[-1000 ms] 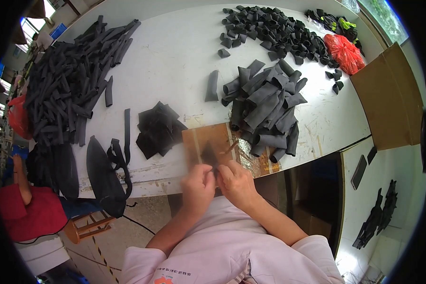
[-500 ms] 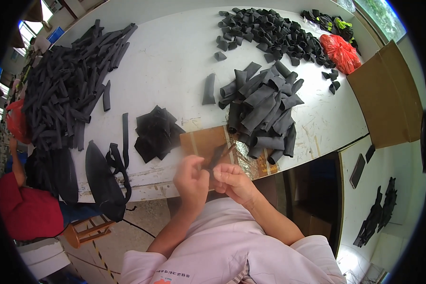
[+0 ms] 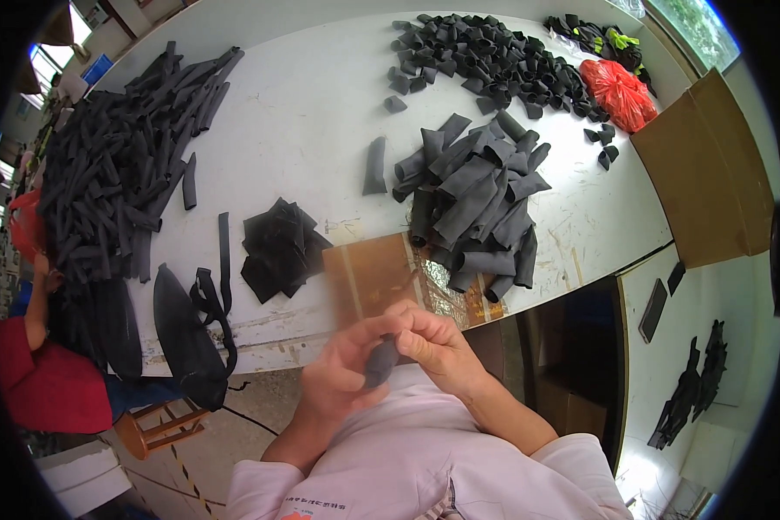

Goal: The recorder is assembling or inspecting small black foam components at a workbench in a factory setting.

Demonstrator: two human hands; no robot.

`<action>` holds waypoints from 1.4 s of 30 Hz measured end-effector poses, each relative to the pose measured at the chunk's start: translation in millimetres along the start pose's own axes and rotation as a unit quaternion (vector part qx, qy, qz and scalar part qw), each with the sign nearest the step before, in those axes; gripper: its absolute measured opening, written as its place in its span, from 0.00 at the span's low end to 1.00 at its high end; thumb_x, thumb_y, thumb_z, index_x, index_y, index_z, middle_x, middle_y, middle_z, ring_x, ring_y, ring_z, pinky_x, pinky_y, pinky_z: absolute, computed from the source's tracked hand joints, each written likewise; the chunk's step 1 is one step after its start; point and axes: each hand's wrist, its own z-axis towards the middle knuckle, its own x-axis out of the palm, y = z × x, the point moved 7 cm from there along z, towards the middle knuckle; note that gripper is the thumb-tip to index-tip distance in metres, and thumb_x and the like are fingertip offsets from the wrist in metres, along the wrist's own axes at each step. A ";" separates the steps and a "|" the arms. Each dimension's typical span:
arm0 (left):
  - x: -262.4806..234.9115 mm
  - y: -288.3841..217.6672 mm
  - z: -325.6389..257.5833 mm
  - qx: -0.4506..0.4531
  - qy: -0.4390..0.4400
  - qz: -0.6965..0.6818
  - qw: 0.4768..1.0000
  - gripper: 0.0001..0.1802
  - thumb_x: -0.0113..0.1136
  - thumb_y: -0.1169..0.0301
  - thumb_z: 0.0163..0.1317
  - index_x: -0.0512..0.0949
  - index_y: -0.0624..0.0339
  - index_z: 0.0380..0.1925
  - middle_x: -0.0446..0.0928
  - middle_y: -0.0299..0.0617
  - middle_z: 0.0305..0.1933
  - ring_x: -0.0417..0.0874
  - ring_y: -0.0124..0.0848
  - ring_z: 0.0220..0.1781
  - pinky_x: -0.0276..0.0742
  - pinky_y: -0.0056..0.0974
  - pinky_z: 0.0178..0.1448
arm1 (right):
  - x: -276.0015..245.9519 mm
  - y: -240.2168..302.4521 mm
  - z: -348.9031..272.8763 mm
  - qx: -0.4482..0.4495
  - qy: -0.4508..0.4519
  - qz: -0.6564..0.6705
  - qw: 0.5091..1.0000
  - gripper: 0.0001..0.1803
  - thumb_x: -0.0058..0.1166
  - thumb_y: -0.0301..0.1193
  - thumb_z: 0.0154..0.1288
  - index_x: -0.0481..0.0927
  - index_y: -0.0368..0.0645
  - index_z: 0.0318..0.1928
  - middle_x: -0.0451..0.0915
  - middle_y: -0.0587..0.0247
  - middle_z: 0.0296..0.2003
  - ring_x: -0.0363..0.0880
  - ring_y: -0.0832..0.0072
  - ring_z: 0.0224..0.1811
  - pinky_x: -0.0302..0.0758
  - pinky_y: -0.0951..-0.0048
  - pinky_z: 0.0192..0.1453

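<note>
In front of my chest, a small dark fabric tube (image 3: pixel 380 362) is held between both hands. My left hand (image 3: pixel 340 366) is wrapped round its side, slightly blurred. My right hand (image 3: pixel 438 348) pinches its upper end between thumb and fingers. Just beyond the hands lies a brown cardboard sheet (image 3: pixel 366 276) with strips of clear tape. On its right part rests a heap of dark grey fabric tubes (image 3: pixel 477 191), and one single tube (image 3: pixel 375 165) lies left of the heap. Flat black fabric pieces (image 3: pixel 282 251) are stacked left of the cardboard.
A big pile of long dark strips (image 3: pixel 113 165) covers the table's left side. Short dark tubes (image 3: pixel 494 61) spread at the far right, beside a red plastic bag (image 3: pixel 617 94) and a cardboard box (image 3: pixel 711 173). A person in red (image 3: pixel 52 373) sits at the left.
Both hands have come down closer to my body. The dark piece, earlier blurred over the cardboard, now shows as a tube between them.
</note>
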 end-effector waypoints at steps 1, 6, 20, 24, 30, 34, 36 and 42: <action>-1.4 -1.0 1.1 -0.008 -0.037 0.065 0.997 0.29 0.45 0.89 0.44 0.61 0.74 0.52 0.73 0.56 0.38 0.67 0.21 0.15 0.64 0.22 0.17 | -8.3 3.5 -0.8 -0.022 -0.028 -0.027 0.999 0.09 0.47 0.32 0.64 0.70 0.40 0.29 0.67 0.71 0.31 0.65 0.82 0.31 0.64 0.81 0.35; 5.9 -11.7 -1.0 0.174 -0.191 0.412 0.874 0.09 0.57 0.78 0.55 0.73 0.68 0.37 0.75 0.43 0.33 0.75 0.20 0.23 0.70 0.21 0.25 | 6.8 53.7 -9.5 -0.273 -0.085 -0.416 0.863 0.04 0.51 0.22 0.56 0.70 0.37 0.31 0.70 0.56 0.31 0.72 0.67 0.27 0.70 0.73 0.28; 70.7 -30.5 37.0 0.011 0.130 -0.197 0.972 0.13 0.40 0.84 0.58 0.63 0.72 0.45 0.72 0.59 0.36 0.59 0.16 0.08 0.62 0.20 0.08 | 15.9 108.6 28.4 -0.052 -0.030 -0.222 0.973 0.15 0.47 0.37 0.64 0.67 0.40 0.26 0.64 0.72 0.21 0.60 0.85 0.23 0.59 0.82 0.24; -14.5 -5.6 70.8 -0.037 -0.017 -0.292 0.956 0.15 0.38 0.80 0.60 0.64 0.75 0.48 0.74 0.54 0.40 0.57 0.15 0.07 0.62 0.18 0.09 | -49.6 41.8 40.0 0.061 -0.065 -0.168 0.982 0.14 0.47 0.37 0.64 0.69 0.40 0.26 0.65 0.73 0.20 0.61 0.85 0.21 0.60 0.83 0.24; -50.7 -0.1 66.1 -0.026 -0.086 -0.109 0.990 0.16 0.44 0.77 0.59 0.67 0.71 0.47 0.76 0.44 0.35 0.64 0.17 0.12 0.65 0.23 0.14 | -65.2 1.8 33.9 0.104 -0.095 -0.120 0.983 0.14 0.47 0.38 0.63 0.70 0.41 0.27 0.66 0.73 0.20 0.62 0.85 0.20 0.61 0.84 0.24; 6.4 -47.1 59.3 0.195 -0.084 0.497 0.842 0.13 0.52 0.74 0.57 0.71 0.66 0.43 0.75 0.42 0.40 0.74 0.25 0.32 0.72 0.30 0.37 | -66.6 12.4 45.6 0.115 -0.054 -0.186 0.974 0.15 0.48 0.40 0.63 0.70 0.42 0.26 0.67 0.73 0.21 0.62 0.86 0.21 0.60 0.87 0.24; 34.6 -54.6 53.1 0.288 -0.030 0.673 0.681 0.09 0.57 0.74 0.54 0.75 0.65 0.35 0.76 0.43 0.38 0.73 0.31 0.47 0.67 0.33 0.52 | -68.6 20.6 43.4 0.085 -0.076 -0.250 0.961 0.16 0.48 0.42 0.63 0.71 0.41 0.28 0.68 0.72 0.23 0.63 0.86 0.23 0.61 0.85 0.25; 33.2 -49.6 46.8 0.333 -0.022 0.469 0.818 0.06 0.58 0.75 0.53 0.75 0.66 0.31 0.76 0.45 0.37 0.74 0.32 0.43 0.67 0.35 0.51 | -20.7 88.6 31.1 -0.205 -0.086 -0.505 0.834 0.17 0.52 0.40 0.56 0.74 0.37 0.34 0.71 0.60 0.26 0.71 0.69 0.30 0.69 0.72 0.33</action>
